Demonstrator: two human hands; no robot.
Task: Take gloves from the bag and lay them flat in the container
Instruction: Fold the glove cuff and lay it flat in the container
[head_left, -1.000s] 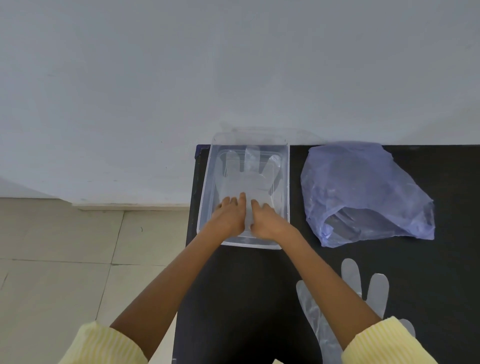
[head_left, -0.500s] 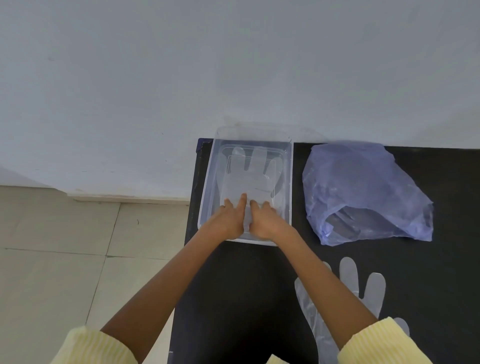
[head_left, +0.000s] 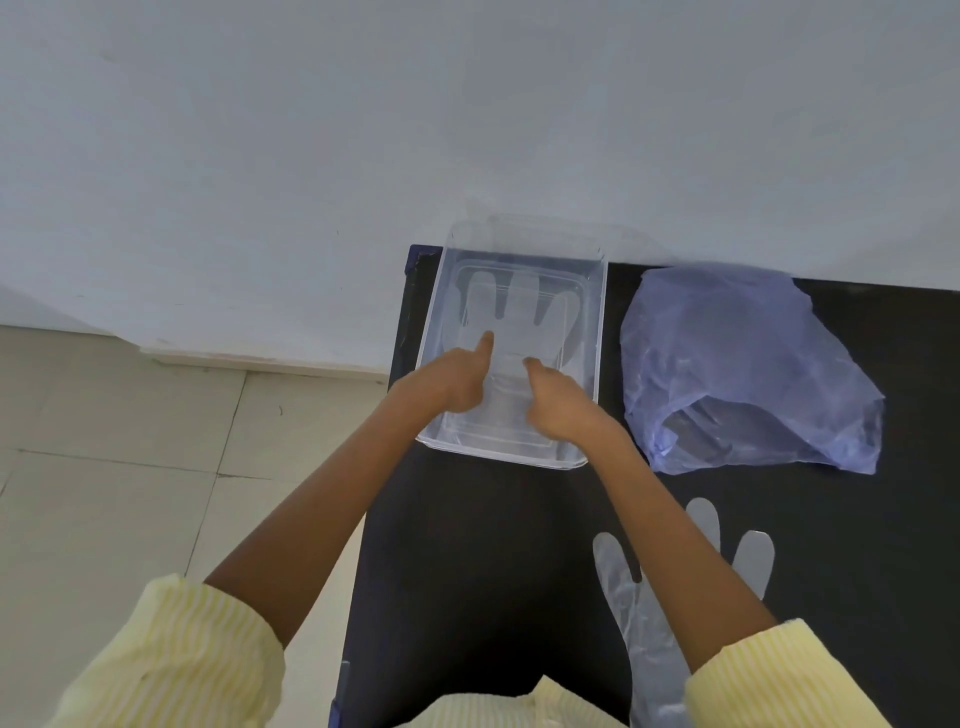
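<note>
**Smoothing a glove in the container**

Head view: both hands sit in the container (head_left: 600, 332), left hand (head_left: 452, 379) with thumb out, right hand (head_left: 558, 402) loosely curled, pressing the glove (head_left: 519, 317) flat, gripping nothing. The bag (head_left: 737, 358) gapes nearby for reaching; a spare glove (head_left: 649, 623) waits on the table (head_left: 467, 571)

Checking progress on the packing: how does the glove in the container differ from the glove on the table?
The glove in the container lies inside the clear container, under both hands; the glove on the table lies on the black table, untouched. The first shows nearly whole; the right forearm crosses the second. Both are clear plastic, lying flat, fingers pointing away.
</note>
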